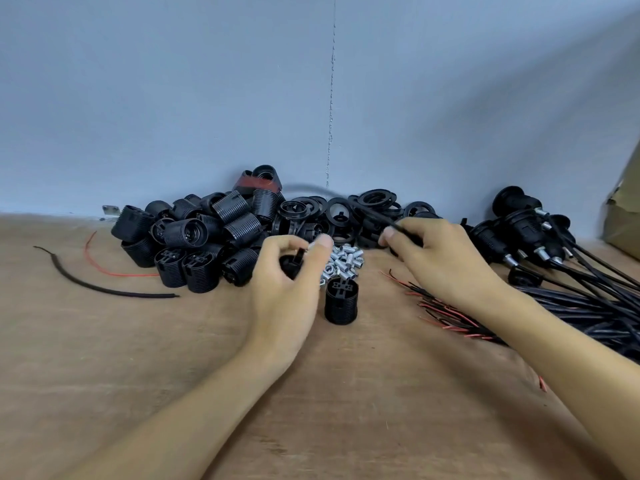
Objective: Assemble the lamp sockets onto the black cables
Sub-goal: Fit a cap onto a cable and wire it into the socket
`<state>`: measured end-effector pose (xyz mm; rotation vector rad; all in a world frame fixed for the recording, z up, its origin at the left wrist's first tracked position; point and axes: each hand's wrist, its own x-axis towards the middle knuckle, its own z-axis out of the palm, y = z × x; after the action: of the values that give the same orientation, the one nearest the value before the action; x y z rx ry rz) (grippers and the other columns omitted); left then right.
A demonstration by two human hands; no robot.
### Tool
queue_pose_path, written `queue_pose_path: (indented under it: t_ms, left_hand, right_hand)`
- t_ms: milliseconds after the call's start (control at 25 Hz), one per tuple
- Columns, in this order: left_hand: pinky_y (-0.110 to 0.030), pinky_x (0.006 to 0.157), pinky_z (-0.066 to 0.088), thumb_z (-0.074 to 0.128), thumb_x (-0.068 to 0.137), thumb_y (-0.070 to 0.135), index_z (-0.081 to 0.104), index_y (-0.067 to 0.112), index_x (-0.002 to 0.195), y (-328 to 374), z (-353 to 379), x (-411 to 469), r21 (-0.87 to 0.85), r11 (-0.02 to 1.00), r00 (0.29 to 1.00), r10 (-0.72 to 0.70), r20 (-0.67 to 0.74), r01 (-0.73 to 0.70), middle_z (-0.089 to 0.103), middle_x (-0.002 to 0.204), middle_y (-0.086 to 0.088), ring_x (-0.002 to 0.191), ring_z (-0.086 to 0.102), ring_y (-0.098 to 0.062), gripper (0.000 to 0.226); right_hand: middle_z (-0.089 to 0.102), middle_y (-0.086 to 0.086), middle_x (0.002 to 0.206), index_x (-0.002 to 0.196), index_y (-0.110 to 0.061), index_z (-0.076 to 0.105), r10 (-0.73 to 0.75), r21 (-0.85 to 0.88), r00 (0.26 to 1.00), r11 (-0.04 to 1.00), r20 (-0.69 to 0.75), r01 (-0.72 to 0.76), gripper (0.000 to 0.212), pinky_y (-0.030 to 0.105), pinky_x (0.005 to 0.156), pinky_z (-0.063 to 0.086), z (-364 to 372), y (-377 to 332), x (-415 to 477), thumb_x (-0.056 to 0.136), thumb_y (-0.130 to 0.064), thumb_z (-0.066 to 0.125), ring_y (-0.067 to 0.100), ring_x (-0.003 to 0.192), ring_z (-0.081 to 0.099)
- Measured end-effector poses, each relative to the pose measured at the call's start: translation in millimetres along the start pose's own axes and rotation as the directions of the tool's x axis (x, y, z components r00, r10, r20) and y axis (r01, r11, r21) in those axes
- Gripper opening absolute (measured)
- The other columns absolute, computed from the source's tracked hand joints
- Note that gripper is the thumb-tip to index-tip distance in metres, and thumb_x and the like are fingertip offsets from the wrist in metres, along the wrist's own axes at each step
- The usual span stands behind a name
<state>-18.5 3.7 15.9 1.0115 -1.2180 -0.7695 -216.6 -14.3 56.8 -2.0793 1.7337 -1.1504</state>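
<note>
A brown, grainy desk runs back to a pale blue-grey wall, which has a thin vertical seam down its middle. Along the foot of the wall lies a heap of black threaded lamp sockets, with a pile of black rings beside it and a scatter of small metal tubes in front.

One socket stands upright on the desk between the two hands. The left hand has its fingers curled round a small black part (too blurred to tell more), just above the desk. The right hand pinches a thin black cable between thumb and forefinger, near the rings.

At the right lies a bundle of black cables, its red and black stripped ends pointing towards the middle, with finished sockets behind. At the left lie a loose black cable piece and a red wire. Brown paper shows at the right edge.
</note>
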Motion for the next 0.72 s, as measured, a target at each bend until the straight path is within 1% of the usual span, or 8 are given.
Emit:
queue_pose_path:
  t_ms: [40, 120, 160, 240, 320, 440, 600, 720]
  left_hand:
    - [-0.011, 0.072, 0.045, 0.072, 0.084, 0.04, 0.061, 0.034, 0.098, 0.8, 1.7, -4.7, 0.04, 0.998, 0.996, 0.038, 0.084, -0.041, 0.065, 0.089, 0.021, 0.081, 0.06, 0.005, 0.018]
    - [-0.007, 0.074, 0.046, 0.068, 0.08, 0.026, 0.058, 0.039, 0.107, 0.8, 5.5, -14.1, 0.073, 0.989, 0.964, 0.109, 0.244, -0.13, 0.064, 0.095, 0.023, 0.088, 0.062, 0.006, 0.031]
    - [-0.008, 0.075, 0.046, 0.066, 0.081, 0.021, 0.058, 0.039, 0.108, 0.4, 7.5, -18.2, 0.09, 0.98, 0.942, 0.144, 0.303, -0.179, 0.065, 0.095, 0.022, 0.09, 0.063, 0.003, 0.034]
    - [-0.013, 0.076, 0.049, 0.068, 0.083, 0.025, 0.059, 0.04, 0.109, -0.3, 9.4, -24.6, 0.146, 0.95, 0.911, 0.209, 0.356, -0.275, 0.067, 0.095, 0.02, 0.09, 0.066, -0.004, 0.032]
    - [-0.015, 0.071, 0.05, 0.072, 0.083, 0.033, 0.06, 0.041, 0.109, 0.3, 8.1, -26.6, 0.188, 0.93, 0.91, 0.241, 0.339, -0.316, 0.069, 0.093, 0.019, 0.087, 0.067, -0.006, 0.029]
    - [-0.01, 0.07, 0.047, 0.075, 0.082, 0.034, 0.062, 0.04, 0.104, 1.9, 6.4, -25.4, 0.185, 0.934, 0.922, 0.243, 0.301, -0.307, 0.068, 0.094, 0.02, 0.09, 0.064, 0.0, 0.027]
    - [-0.014, 0.065, 0.047, 0.078, 0.083, 0.029, 0.061, 0.036, 0.101, 2.8, 5.4, -22.7, 0.177, 0.951, 0.941, 0.2, 0.273, -0.254, 0.068, 0.093, 0.016, 0.085, 0.063, -0.008, 0.026]
    - [-0.015, 0.068, 0.048, 0.08, 0.084, 0.023, 0.06, 0.036, 0.102, 1.6, 5.2, -19.8, 0.143, 0.975, 0.96, 0.134, 0.247, -0.173, 0.07, 0.094, 0.014, 0.087, 0.065, -0.006, 0.03]
  right_hand:
    - [0.066, 0.001, 0.065, 0.085, -0.025, 0.073, 0.064, 0.163, 0.997, 0.985, -0.032, -0.058, 0.029, 0.015, 0.056, 0.041, 2.7, -1.6, 1.0, 0.103, -0.036, 0.053, 0.003, 0.053, 0.049]
    - [0.066, -0.003, 0.07, 0.088, -0.021, 0.075, 0.151, 0.495, 0.988, 0.86, -0.012, -0.126, 0.038, 0.026, 0.064, 0.046, 4.5, -10.3, 3.3, 0.105, -0.041, 0.047, 0.008, 0.063, 0.056]
    - [0.067, -0.005, 0.073, 0.087, -0.021, 0.076, 0.164, 0.569, 0.986, 0.811, 0.001, -0.136, 0.042, 0.029, 0.066, 0.046, 3.7, -13.5, 4.4, 0.105, -0.044, 0.045, 0.009, 0.066, 0.057]
    - [0.065, -0.006, 0.07, 0.082, -0.023, 0.076, 0.169, 0.566, 0.986, 0.813, -0.006, -0.136, 0.049, 0.027, 0.063, 0.044, 2.9, -17.1, 3.5, 0.105, -0.049, 0.041, 0.009, 0.063, 0.055]
    - [0.061, -0.003, 0.064, 0.076, -0.02, 0.073, 0.187, 0.6, 0.982, 0.784, 0.013, -0.157, 0.052, 0.025, 0.052, 0.038, 4.9, -18.2, 0.1, 0.105, -0.049, 0.041, 0.011, 0.053, 0.049]
    - [0.059, 0.001, 0.061, 0.08, -0.013, 0.067, 0.161, 0.692, 0.984, 0.703, 0.072, -0.166, 0.047, 0.025, 0.043, 0.035, 6.8, -22.1, -4.8, 0.107, -0.043, 0.043, 0.014, 0.045, 0.046]
    - [0.059, 0.001, 0.059, 0.077, -0.015, 0.065, 0.194, 0.754, 0.979, 0.652, -0.069, -0.076, 0.045, 0.024, 0.041, 0.037, 4.9, -27.9, -5.6, 0.107, -0.04, 0.044, 0.015, 0.042, 0.046]
    - [0.059, 0.004, 0.059, 0.072, -0.017, 0.068, 0.18, 0.814, 0.984, 0.574, -0.016, -0.092, 0.047, 0.024, 0.041, 0.036, 5.5, -30.1, -8.5, 0.107, -0.038, 0.044, 0.016, 0.041, 0.045]
